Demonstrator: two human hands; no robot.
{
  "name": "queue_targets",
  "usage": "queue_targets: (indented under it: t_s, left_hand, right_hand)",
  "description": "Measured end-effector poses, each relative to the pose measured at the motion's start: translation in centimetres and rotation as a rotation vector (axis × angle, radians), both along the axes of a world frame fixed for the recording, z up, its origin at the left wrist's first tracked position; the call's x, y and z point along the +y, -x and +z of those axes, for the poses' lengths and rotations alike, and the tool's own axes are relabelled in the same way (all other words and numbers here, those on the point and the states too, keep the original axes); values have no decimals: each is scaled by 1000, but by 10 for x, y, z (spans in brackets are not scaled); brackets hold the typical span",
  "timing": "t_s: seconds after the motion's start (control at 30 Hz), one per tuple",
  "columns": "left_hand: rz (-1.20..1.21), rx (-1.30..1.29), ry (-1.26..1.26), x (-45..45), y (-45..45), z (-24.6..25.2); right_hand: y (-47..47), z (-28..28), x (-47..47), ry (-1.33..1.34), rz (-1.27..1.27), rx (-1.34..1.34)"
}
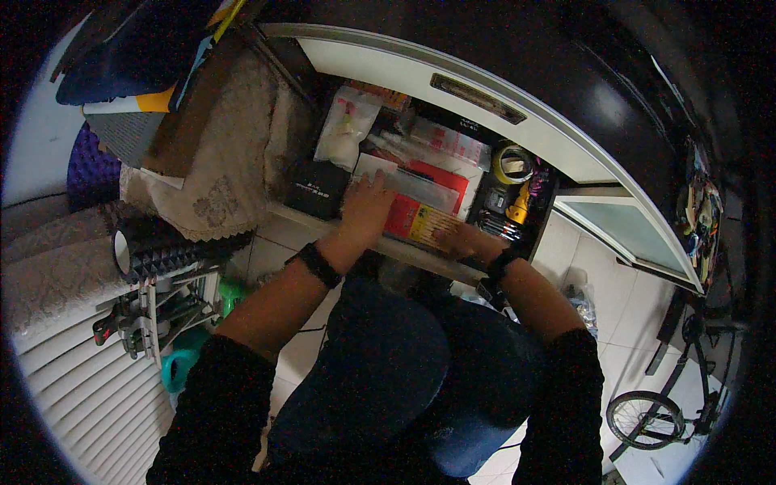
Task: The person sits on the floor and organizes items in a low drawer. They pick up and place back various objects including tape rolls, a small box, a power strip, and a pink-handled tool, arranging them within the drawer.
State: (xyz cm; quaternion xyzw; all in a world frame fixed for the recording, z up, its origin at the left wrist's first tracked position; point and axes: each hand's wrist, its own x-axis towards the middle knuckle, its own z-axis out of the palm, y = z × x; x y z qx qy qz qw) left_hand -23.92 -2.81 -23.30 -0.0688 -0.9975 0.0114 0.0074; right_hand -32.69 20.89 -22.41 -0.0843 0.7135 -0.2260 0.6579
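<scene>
In an open drawer point(297, 217) before me lies a red and yellow packet point(418, 223) near the front edge. My left hand point(368, 197) lies over its left side and a white paper point(371, 165); whether it grips anything is unclear. My right hand point(467, 241) is at the packet's right end, its fingers blurred. Behind the packet are a clear plastic sleeve point(424, 189) and a red folder point(458, 180). A white plastic bag point(347, 130) and a black box point(312, 193) lie to the left. A roll of tape point(512, 163) and a yellow tool point(518, 206) lie to the right.
The drawer's white front panel point(394, 63) rises at the far side. A cloth-covered piece of furniture point(224, 163) stands left, with a black foam roller point(176, 248) below. A frosted-glass door panel point(630, 233) is at right. My knees are under the drawer; a bicycle wheel point(645, 420) shows lower right.
</scene>
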Motion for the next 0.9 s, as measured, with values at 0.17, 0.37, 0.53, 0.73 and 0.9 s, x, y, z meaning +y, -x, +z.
queue_targets:
  t_s: [0.17, 0.37, 0.53, 0.73, 0.9]
  left_hand:
    - [279, -543, -325, -7, 12, 4]
    - [156, -540, -280, -13, 6, -7]
    - [167, -494, -289, -18, 4, -13]
    - [-19, -343, -434, -17, -8, 5]
    - [71, -418, -429, -21, -30, 13]
  right_hand:
    - [0, -10, 3, 108, 252, 335]
    - [1, -8, 2, -85, 276, 234]
    - [2, -13, 7, -78, 236, 143]
    - [19, 6, 36, 56, 360, 532]
    - [12, 85, 81, 271, -36, 821]
